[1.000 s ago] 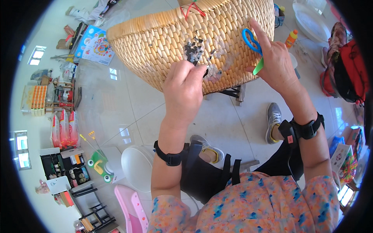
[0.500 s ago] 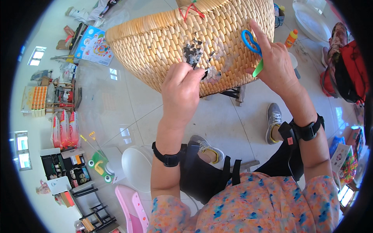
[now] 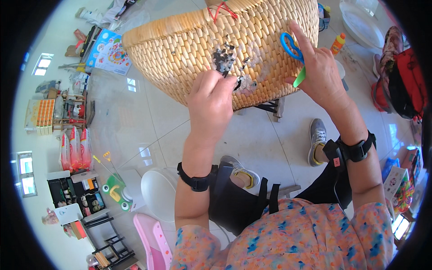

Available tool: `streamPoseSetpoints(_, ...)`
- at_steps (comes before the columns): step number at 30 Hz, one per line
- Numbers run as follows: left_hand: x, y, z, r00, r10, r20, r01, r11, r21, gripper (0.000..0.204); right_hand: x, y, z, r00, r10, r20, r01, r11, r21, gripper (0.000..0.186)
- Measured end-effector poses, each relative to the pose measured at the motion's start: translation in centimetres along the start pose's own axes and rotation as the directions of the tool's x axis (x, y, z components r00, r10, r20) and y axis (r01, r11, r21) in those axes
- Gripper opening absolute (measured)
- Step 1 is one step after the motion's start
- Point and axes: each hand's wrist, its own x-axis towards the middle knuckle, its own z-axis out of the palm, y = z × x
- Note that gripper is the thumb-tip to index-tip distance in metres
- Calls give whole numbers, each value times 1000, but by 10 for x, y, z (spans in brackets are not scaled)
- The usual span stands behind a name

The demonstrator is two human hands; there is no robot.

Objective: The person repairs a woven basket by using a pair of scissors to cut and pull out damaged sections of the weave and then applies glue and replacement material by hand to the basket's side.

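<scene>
A large woven straw basket [image 3: 189,49] fills the upper middle, standing on a small dark stand. On its side is a dark, frayed patch [image 3: 223,58] with pale smears around it. My left hand [image 3: 210,101] pinches a dark strand at the lower edge of that patch, fingers closed on it. My right hand [image 3: 317,74] rests against the basket's right side and holds a pair of scissors [image 3: 292,51] with blue handles and a green part, the forefinger stretched up along them. Both wrists wear black bands.
Grey tiled floor lies below the basket. My feet in grey shoes [image 3: 317,137] rest on it. A white stool [image 3: 157,193] and a pink chair [image 3: 153,238] stand lower left, with shelves and boxes [image 3: 67,135] along the left. A red bag [image 3: 405,85] sits right.
My left hand has shifted slightly along the dark patch, still pinching at it. The right hand and the scissors stay in place.
</scene>
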Motion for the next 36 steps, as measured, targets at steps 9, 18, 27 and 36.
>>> streamPoseSetpoints(9,-1,3,0,999,-30,15,30,1000,9,16,0,-4,-5,998,36,61,-34,999,-26,122)
streamPoseSetpoints(18,-1,6,-3,995,-93,43,92,996,16,17,0,1,0,1000,3,14,-4,1000,9,121)
streamPoseSetpoints(27,0,7,-4,991,-130,36,133,986,-102,17,0,-3,-4,999,8,31,-8,1000,14,119)
streamPoseSetpoints(36,4,8,0,997,4,78,-8,999,45,16,0,-2,-1,1000,3,-6,-2,1000,8,120)
